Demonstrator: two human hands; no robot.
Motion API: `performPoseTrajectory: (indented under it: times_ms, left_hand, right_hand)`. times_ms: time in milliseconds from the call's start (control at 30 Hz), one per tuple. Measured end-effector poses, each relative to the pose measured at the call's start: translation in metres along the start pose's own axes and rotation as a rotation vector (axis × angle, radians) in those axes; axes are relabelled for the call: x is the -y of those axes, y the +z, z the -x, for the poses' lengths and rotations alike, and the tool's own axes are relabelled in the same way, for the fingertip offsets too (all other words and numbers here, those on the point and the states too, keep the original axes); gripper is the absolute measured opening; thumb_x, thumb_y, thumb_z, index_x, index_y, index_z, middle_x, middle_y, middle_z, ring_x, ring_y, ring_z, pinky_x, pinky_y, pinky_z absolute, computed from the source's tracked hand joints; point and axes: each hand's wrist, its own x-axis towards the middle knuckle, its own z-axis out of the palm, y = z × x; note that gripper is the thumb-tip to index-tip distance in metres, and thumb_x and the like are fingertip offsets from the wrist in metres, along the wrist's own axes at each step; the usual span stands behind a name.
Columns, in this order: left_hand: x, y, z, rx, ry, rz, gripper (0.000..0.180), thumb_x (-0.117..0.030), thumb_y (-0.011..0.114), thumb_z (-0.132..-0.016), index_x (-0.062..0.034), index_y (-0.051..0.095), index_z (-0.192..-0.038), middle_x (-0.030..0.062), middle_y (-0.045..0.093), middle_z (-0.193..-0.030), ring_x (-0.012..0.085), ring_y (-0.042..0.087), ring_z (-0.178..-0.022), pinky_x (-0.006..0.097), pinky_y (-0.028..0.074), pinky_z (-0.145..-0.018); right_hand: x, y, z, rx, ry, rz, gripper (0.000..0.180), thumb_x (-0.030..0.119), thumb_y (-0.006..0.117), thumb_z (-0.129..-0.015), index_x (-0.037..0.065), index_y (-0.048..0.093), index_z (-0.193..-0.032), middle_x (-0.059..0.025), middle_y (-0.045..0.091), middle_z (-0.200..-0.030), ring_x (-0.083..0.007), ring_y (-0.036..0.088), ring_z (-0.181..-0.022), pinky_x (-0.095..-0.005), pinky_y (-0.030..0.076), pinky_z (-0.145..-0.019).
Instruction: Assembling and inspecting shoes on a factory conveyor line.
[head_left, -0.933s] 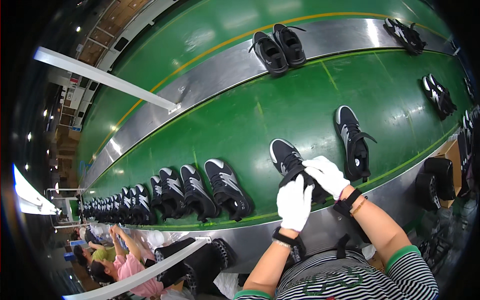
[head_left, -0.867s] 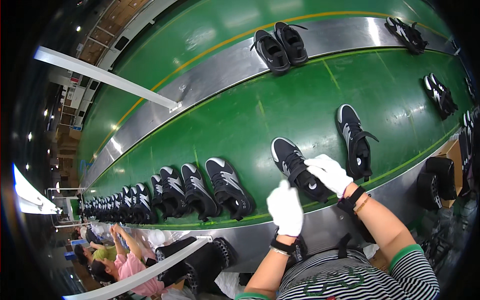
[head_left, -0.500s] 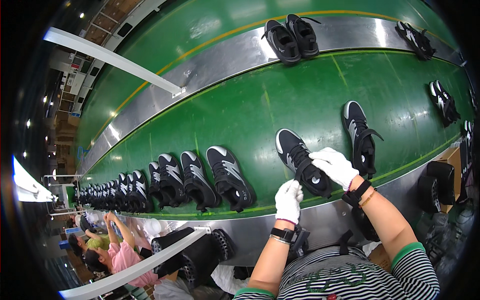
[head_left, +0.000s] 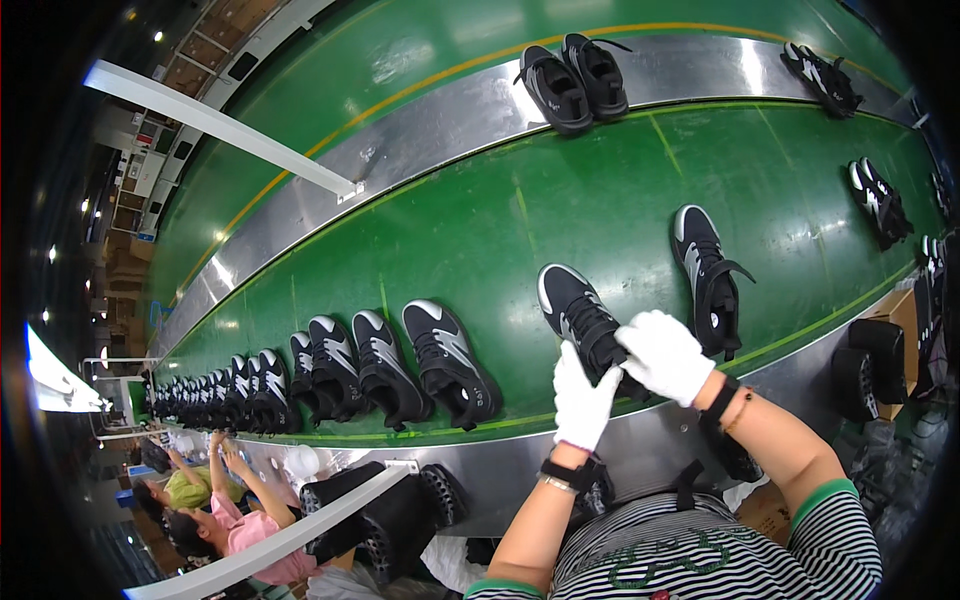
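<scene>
Directly in front of me a black sneaker (head_left: 573,300) with a silver-grey toe and side stripes lies on the green belt, toe pointing away. My left hand (head_left: 585,400), in a white glove, grips its left side near the opening. From the right, my right hand (head_left: 668,357), also gloved in white, closes on the sneaker by its strap and collar. The two hands almost meet over the opening and hide most of the heel. To the right stands a matching sneaker (head_left: 705,270), its loose strap (head_left: 735,268) sticking out sideways.
A long row of like sneakers (head_left: 450,360) runs left along the belt (head_left: 480,260). More pairs stand on the metal ledge (head_left: 440,125) beyond and at far right. White posts (head_left: 220,125) rise at left. Co-workers (head_left: 240,530) sit lower left, near black blocky shapes (head_left: 395,520).
My left hand has moved up and forward against the sneaker, and my right hand has shifted slightly nearer. The strap stretched toward my left hand before now lies across the shoe.
</scene>
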Motion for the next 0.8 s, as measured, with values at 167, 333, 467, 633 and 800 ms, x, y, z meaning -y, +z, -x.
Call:
performPoseTrajectory:
  times_ms: [167,333,467,633,800]
  left_hand:
    - [-0.02,0.026,-0.015,0.009,-0.2,0.138,0.076,-0.019,0.062,-0.091,0.0057,0.025,-0.152,0.0328,0.044,-0.142,0.0486,0.047,-0.128,0.052,0.039,-0.108]
    - [-0.028,0.006,-0.01,0.036,-0.183,0.067,0.083,-0.031,0.071,-0.086,0.0045,0.032,-0.15,0.0306,0.048,-0.14,0.045,0.051,-0.126,0.049,0.042,-0.106]
    - [-0.007,0.003,0.003,0.015,-0.237,0.383,0.083,-0.028,0.08,-0.083,0.0041,0.038,-0.147,0.0243,0.056,-0.134,0.0355,0.059,-0.12,0.043,0.047,-0.102]
    - [-0.002,0.007,0.018,0.065,-0.229,0.705,0.072,-0.013,0.074,-0.089,0.0057,0.037,-0.149,0.023,0.054,-0.139,0.0278,0.058,-0.123,0.038,0.045,-0.107]
    - [0.024,0.012,0.014,0.103,-0.317,0.737,0.05,-0.011,0.062,-0.097,0.0033,0.047,-0.142,0.0183,0.061,-0.129,0.0277,0.063,-0.112,0.039,0.052,-0.096]
  right_hand:
    - [0.01,0.011,-0.021,0.061,-0.128,0.088,0.016,0.02,0.061,-0.082,0.008,0.061,-0.092,-0.0114,0.057,-0.082,-0.0321,0.059,-0.077,-0.0456,0.048,-0.067]
    - [-0.012,-0.022,0.02,-0.074,0.098,0.013,0.018,0.02,0.064,-0.087,0.007,0.065,-0.1,-0.0145,0.063,-0.088,-0.0358,0.062,-0.081,-0.0446,0.052,-0.071]
    - [-0.017,-0.077,0.066,-0.197,0.236,-0.09,0.025,0.012,0.072,-0.082,0.005,0.065,-0.105,-0.015,0.062,-0.091,-0.0364,0.062,-0.084,-0.0438,0.052,-0.074]
    - [0.01,-0.056,0.096,-0.106,0.337,-0.234,0.037,0.014,0.073,-0.084,0.003,0.063,-0.117,-0.018,0.065,-0.106,-0.0372,0.064,-0.1,-0.042,0.053,-0.088]
    - [-0.004,-0.004,0.062,0.025,0.359,-0.165,0.051,0.029,0.065,-0.09,0.002,0.055,-0.133,-0.0248,0.062,-0.122,-0.042,0.059,-0.114,-0.0471,0.047,-0.1]
